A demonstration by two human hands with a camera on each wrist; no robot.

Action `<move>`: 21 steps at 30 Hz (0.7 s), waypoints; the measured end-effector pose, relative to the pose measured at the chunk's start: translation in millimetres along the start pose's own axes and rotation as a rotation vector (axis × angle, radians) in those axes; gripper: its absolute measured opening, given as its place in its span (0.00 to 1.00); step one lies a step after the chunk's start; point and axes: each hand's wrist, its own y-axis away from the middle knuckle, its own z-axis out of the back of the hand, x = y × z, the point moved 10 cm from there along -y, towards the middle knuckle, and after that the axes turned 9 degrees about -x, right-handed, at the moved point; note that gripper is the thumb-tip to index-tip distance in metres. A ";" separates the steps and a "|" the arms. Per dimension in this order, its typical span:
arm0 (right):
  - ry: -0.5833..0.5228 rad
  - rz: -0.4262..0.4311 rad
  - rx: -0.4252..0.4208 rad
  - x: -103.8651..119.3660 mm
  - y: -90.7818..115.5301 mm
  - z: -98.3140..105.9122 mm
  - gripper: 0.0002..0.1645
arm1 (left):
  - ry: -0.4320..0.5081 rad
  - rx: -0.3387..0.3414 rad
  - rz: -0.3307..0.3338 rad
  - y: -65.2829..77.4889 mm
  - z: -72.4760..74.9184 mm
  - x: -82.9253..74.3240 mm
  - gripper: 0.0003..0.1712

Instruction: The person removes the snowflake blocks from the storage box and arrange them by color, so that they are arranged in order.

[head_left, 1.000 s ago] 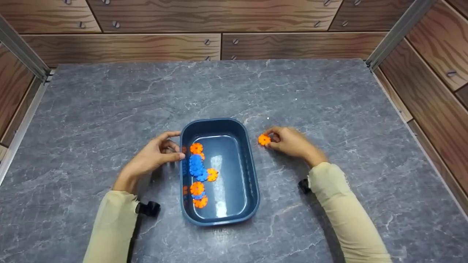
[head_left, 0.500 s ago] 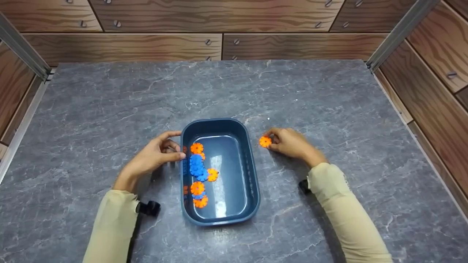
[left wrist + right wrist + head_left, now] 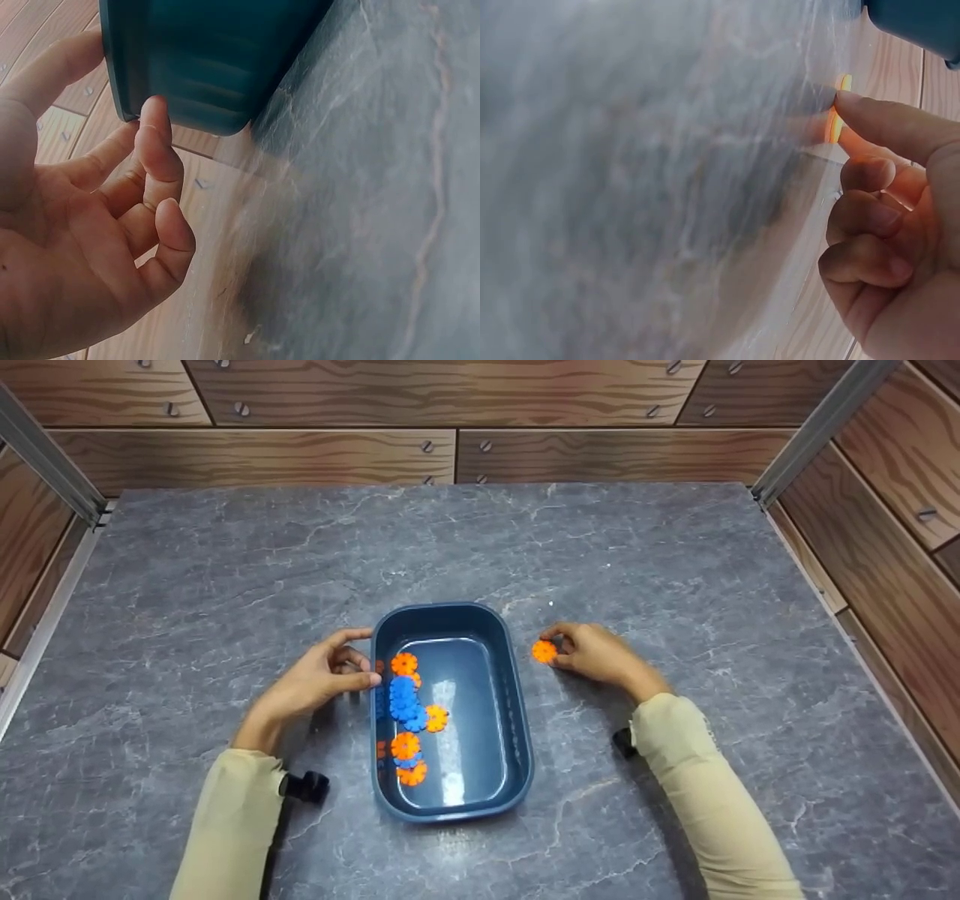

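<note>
My right hand [image 3: 594,651] pinches an orange flower-shaped plastic disc [image 3: 544,652] between thumb and index finger, low over the table to the right of a dark blue tub [image 3: 517,720]. In the right wrist view the disc [image 3: 840,112] appears edge-on at the fingertips, with the other fingers curled in. My left hand [image 3: 304,682] touches the tub's left rim with spread thumb and index finger, the remaining fingers loosely bent outside its wall [image 3: 202,75]. Inside, along the left wall, lie several orange discs [image 3: 405,745] and an overlapping cluster of blue discs [image 3: 403,699].
The grey marbled tabletop [image 3: 480,547] surrounds the tub. Wood-patterned panels [image 3: 262,457] close off the back and both sides, with metal rails at the corners. A black wrist mount [image 3: 306,787] sticks out from the left sleeve.
The orange disc and right fingertips have shifted very slightly toward me. The left hand, the tub and the discs inside it keep their places.
</note>
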 end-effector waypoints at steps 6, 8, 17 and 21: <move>-0.025 -0.006 -0.005 -0.7 1.0 -1.2 0.24 | -0.002 0.001 0.010 -0.3 -0.7 3.0 0.42; -0.027 -0.006 -0.002 -0.8 0.5 0.1 0.24 | 0.005 0.006 0.012 -1.8 -1.0 2.2 0.42; -0.015 -0.004 -0.011 -2.3 0.7 1.9 0.25 | 0.031 0.001 0.023 -3.5 -2.8 3.8 0.43; -0.069 0.008 -0.030 -1.4 2.4 5.7 0.26 | 0.033 -0.007 0.024 -2.5 -1.6 5.0 0.42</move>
